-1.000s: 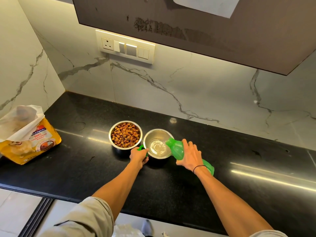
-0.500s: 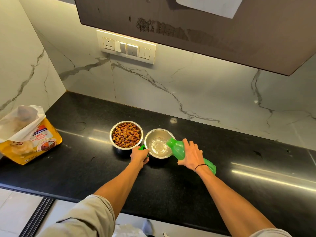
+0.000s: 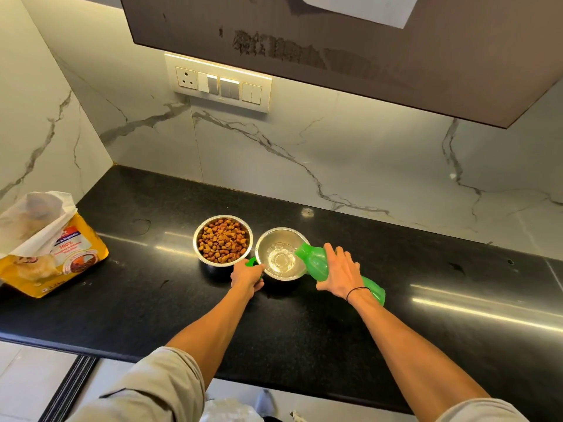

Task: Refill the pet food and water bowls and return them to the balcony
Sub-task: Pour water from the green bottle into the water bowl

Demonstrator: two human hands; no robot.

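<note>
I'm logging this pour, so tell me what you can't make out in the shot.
- Green item in the left hand: mostly hidden by the fingers; possibly the cap.
- Green bottle: its remaining water can't be judged; right hand covers its middle.
- Pet food bag: cut off by the left edge; print too small.

Countertop: before us, backed by the wall.
Kibble bowl: on the countertop, left of the water bowl, the two just beside each other.
Bottle: tilted in our right hand, mouth over the water bowl's right rim.
Left hand: at the water bowl's near-left edge.
Pet food bag: far left on the countertop.
Switch panel: on the wall, behind the bowls.
</note>
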